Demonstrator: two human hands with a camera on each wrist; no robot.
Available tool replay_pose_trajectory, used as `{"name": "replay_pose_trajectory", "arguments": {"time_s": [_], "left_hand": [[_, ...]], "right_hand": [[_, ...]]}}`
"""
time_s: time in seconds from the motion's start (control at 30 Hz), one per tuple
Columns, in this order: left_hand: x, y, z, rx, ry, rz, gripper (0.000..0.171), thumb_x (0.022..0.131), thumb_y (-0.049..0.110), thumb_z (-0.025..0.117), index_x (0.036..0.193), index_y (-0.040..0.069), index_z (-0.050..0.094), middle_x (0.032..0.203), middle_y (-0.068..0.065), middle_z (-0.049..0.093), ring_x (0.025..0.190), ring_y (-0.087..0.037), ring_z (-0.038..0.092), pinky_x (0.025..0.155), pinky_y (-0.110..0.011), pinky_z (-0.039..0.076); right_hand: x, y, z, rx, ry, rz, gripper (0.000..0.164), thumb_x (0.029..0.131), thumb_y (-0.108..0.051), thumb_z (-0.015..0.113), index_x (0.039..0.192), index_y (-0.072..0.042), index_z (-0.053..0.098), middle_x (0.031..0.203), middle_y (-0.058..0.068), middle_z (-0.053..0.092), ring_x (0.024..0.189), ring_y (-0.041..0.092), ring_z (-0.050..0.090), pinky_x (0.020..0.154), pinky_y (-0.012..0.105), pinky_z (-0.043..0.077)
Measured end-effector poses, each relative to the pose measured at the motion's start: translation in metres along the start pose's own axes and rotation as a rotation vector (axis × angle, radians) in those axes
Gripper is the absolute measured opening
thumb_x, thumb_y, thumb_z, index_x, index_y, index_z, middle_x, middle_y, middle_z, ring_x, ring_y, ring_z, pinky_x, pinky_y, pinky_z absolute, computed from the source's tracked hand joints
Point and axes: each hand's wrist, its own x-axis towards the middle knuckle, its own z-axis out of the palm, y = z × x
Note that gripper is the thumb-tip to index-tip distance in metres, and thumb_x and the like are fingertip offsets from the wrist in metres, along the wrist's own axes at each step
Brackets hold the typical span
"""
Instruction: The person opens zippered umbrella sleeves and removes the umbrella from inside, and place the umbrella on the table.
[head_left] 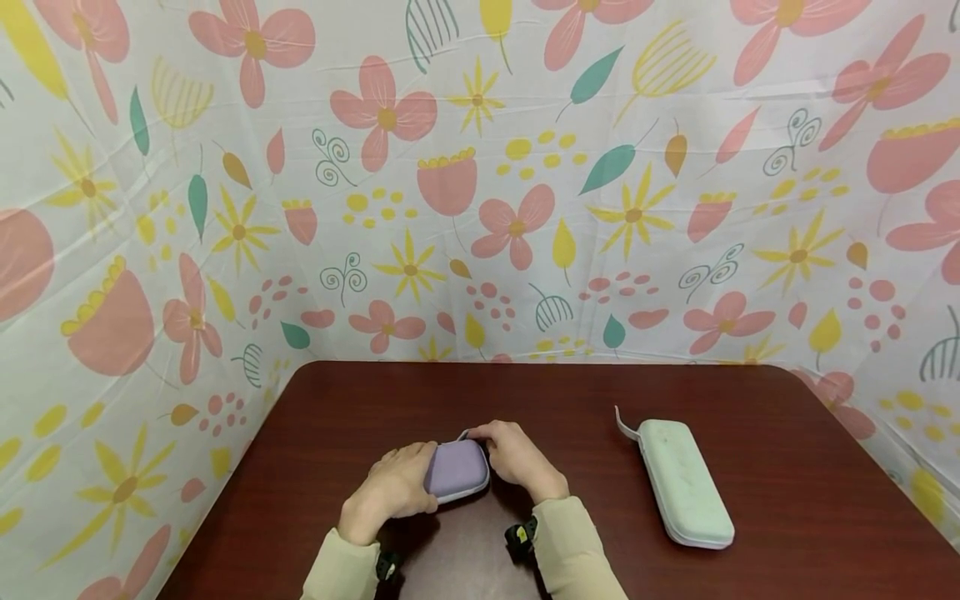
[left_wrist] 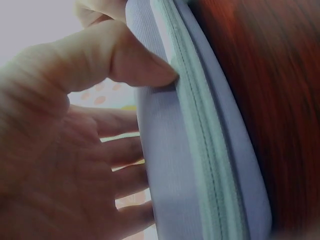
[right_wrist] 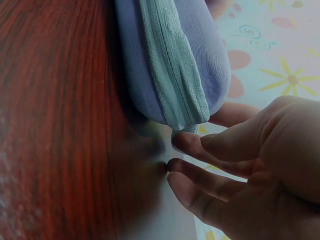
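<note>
Where the purple case (head_left: 459, 468) lies on the table (head_left: 360, 404), I have the left hand (head_left: 397, 483) gripping its left end, thumb on the near side. At its far right corner, the right hand (head_left: 517, 457) bends its fingers at the loop (head_left: 463, 434); whether they pinch, I can't tell. Well right of it lies the green case (head_left: 685, 483).

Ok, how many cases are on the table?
2: a purple case between the left hand and right hand, and a pale green case farther right on the table.
</note>
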Motion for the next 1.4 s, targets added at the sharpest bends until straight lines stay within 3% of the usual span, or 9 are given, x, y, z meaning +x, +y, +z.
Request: {"name": "replay_pose_trajectory", "arguments": {"time_s": [0.3, 0.6, 0.87, 1.1, 1.4], "left_hand": [[0.0, -0.002, -0.002, -0.005, -0.01, 0.026, 0.081, 0.069, 0.016, 0.083, 0.141, 0.002, 0.048, 0.138, -0.016, 0.051, 0.13, -0.035, 0.043, 0.107, -0.057, 0.027], [-0.001, -0.005, 0.0, -0.005, -0.016, 0.052, 0.081, 0.068, 0.015, 0.082, 0.142, 0.009, 0.049, 0.138, -0.015, 0.05, 0.139, -0.042, 0.029, 0.108, -0.064, 0.017], [-0.002, -0.01, -0.001, -0.034, -0.02, 0.049, 0.076, 0.07, 0.008, 0.081, 0.14, 0.014, 0.052, 0.142, -0.017, 0.046, 0.141, -0.044, 0.024, 0.107, -0.068, 0.011], [-0.002, -0.012, 0.0, -0.031, -0.023, 0.058, 0.075, 0.07, 0.004, 0.077, 0.14, 0.016, 0.053, 0.144, -0.018, 0.043, 0.141, -0.042, 0.024, 0.107, -0.068, 0.011], [-0.001, -0.014, -0.001, -0.041, -0.021, 0.078, 0.075, 0.068, 0.004, 0.074, 0.14, 0.015, 0.053, 0.143, -0.018, 0.045, 0.14, -0.042, 0.027, 0.107, -0.068, 0.011]], "right_hand": [[0.001, 0.002, 0.001, -0.042, -0.01, -0.074, 0.035, 0.09, 0.011, 0.055, 0.113, -0.007, 0.073, 0.108, 0.009, 0.069, 0.103, 0.027, 0.062, 0.084, 0.04, 0.051], [-0.002, 0.009, -0.002, -0.119, -0.045, -0.15, 0.026, 0.09, 0.008, 0.06, 0.105, -0.006, 0.075, 0.098, 0.006, 0.067, 0.096, 0.026, 0.061, 0.084, 0.039, 0.05], [-0.005, 0.01, -0.005, -0.091, -0.13, -0.13, 0.021, 0.091, 0.002, 0.064, 0.103, -0.011, 0.074, 0.103, 0.003, 0.061, 0.101, 0.026, 0.056, 0.087, 0.042, 0.046], [-0.004, 0.013, -0.007, -0.095, -0.129, -0.177, 0.015, 0.089, -0.001, 0.068, 0.086, -0.016, 0.07, 0.092, 0.001, 0.058, 0.087, 0.019, 0.053, 0.077, 0.035, 0.045], [-0.006, 0.018, -0.009, -0.051, -0.091, -0.107, 0.013, 0.086, -0.009, 0.074, 0.077, -0.016, 0.069, 0.084, -0.004, 0.058, 0.081, 0.016, 0.056, 0.071, 0.031, 0.045]]}}
